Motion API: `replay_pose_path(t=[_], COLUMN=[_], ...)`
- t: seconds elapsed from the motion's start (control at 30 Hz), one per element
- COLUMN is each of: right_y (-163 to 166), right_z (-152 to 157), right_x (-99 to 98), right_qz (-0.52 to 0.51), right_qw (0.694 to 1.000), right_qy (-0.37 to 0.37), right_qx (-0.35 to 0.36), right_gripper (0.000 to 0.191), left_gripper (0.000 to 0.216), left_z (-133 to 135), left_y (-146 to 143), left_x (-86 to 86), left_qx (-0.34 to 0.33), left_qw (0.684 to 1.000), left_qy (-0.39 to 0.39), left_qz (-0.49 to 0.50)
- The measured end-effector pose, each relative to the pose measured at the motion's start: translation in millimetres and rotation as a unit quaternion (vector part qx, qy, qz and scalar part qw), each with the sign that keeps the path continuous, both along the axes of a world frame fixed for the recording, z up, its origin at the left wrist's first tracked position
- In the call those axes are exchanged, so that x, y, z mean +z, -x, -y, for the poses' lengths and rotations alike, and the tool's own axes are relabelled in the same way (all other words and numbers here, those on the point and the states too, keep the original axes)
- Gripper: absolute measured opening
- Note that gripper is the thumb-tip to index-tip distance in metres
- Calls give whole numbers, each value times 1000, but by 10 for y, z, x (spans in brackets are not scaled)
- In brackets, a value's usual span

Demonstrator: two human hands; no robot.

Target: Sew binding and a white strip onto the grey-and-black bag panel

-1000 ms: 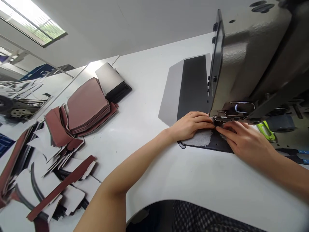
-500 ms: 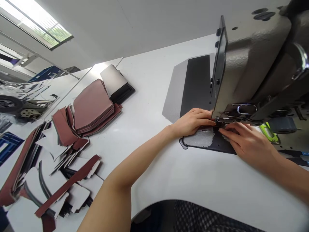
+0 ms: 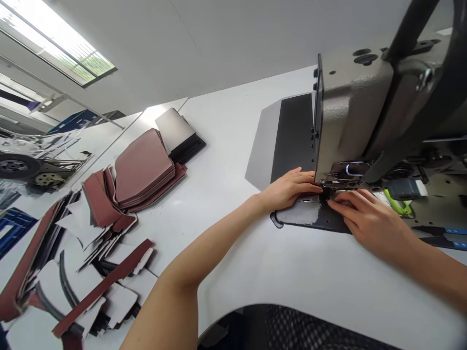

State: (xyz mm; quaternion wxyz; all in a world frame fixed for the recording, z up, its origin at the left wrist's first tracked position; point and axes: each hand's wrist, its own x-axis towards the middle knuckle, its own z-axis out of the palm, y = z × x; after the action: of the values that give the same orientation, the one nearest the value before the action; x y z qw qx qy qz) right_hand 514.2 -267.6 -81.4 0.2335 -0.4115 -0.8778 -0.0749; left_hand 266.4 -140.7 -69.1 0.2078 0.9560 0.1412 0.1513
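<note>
The head of a sewing machine (image 3: 350,116) stands over the white table on the right. My left hand (image 3: 290,188) lies palm down left of the needle area, fingers stretched toward the presser foot, over the near end of a grey-and-black panel (image 3: 294,136). On the other side of the needle, my right hand (image 3: 368,214) has bent fingers, with thumb and index tip together close to the foot. What they pinch is hidden by the fingers and the machine. Below both hands shows the worn metal bed plate (image 3: 299,214) of the machine.
To the left lie a stack of reddish-brown panels (image 3: 144,167), a smaller grey-and-black stack (image 3: 175,129) and a long brown strip (image 3: 105,287) among loose pieces. Light-green scissors or snips (image 3: 397,204) lie behind my right hand. A blue crate (image 3: 16,228) is at the far left.
The camera view has shifted slightly, so the machine appears lower and further left. Both hands stay beside the needle area, with hardly any visible change in their grip.
</note>
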Motion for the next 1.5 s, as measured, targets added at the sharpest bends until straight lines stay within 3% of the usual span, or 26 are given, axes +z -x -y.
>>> replay_pose_path(t=[0.17,0.37,0.5,0.67,0.8,1.0,1.13,1.3,1.5], right_y=[-17,-147,-194,-14,122,229,343,463,515], right_z=[-28,97,392,745,849,854,871,887,821], right_x=[-36,50,134,111,71,74,102,80,84], right_qz=[-22,-65,-95,-163,-201,-177,-158,-136,-13], right_qw=[999,991,965,929,914,917,936,962,983], right_qy=[24,117,227,296,279,262,176,75,-47], right_qx=[0,-30,-91,-152,-216,-243,-259,-224,-175], right_gripper=[36,34,36,38,38,28,31,24,16], left_gripper=[39,35,38,39,39,42,61,57,53], left_z=[78,808,1134,1180,1197,1262,1305,1302,1315], left_y=[-34,-146,-50,51,32,29,28,45,20], left_x=[-56,134,282,175,70,87,81,68,86], left_qx=[39,266,208,131,128,155,150,142,147], left_qw=[999,958,971,985,982,979,979,979,979], left_qy=[26,90,42,-52,-95,-49,-46,-47,-66], left_qz=[-8,-51,-114,-101,-100,-127,-134,-141,-126])
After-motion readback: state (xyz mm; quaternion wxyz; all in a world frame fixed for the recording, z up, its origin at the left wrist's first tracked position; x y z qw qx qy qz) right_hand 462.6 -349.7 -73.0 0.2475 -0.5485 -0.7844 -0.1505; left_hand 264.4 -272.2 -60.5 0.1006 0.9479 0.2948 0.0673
